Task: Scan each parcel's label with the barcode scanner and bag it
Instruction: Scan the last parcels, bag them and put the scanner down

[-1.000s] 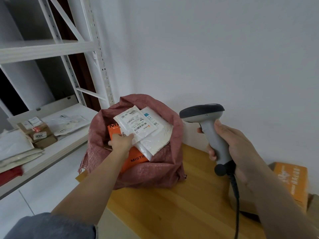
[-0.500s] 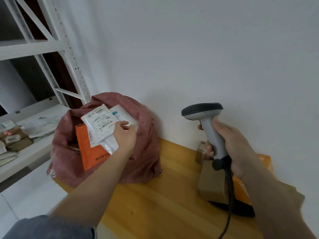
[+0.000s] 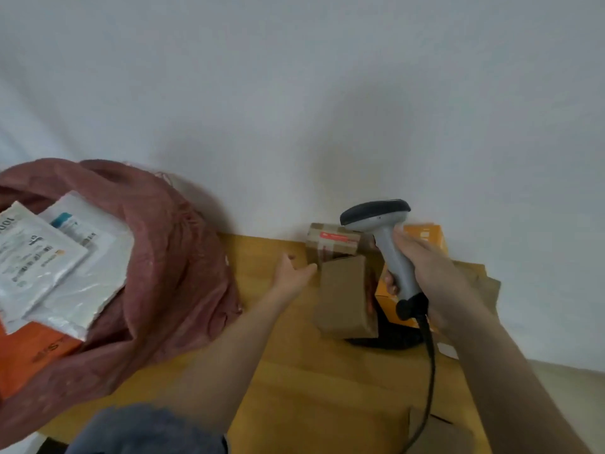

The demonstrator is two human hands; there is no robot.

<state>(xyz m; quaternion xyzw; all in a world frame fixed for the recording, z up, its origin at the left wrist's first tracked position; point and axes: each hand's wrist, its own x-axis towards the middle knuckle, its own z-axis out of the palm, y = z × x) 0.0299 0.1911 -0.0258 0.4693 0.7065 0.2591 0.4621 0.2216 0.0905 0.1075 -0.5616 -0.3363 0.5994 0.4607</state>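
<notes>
My right hand (image 3: 429, 276) grips the grey barcode scanner (image 3: 383, 234) upright, its dark head facing left above the parcels. Open and holding nothing, my left hand (image 3: 293, 273) reaches across the wooden table (image 3: 294, 381), fingertips touching the left edge of a plain brown cardboard parcel (image 3: 345, 296). Behind that stands a smaller taped box with a red label (image 3: 332, 240). The pink-red woven bag (image 3: 170, 257) sits at the left, mouth open, with white labelled mailers (image 3: 42, 260) and an orange parcel (image 3: 29, 355) inside.
Orange boxes (image 3: 425, 234) and brown paper packets (image 3: 481, 283) lie behind my right hand against the white wall. A black scanner stand base (image 3: 386, 339) sits under the brown parcel. The scanner's black cable (image 3: 429, 371) hangs toward another carton at the table's near right.
My left hand let go of the white mailer, which now lies in the bag, and moved right to the brown parcel. The view swung right; the scanner stayed in my right hand.
</notes>
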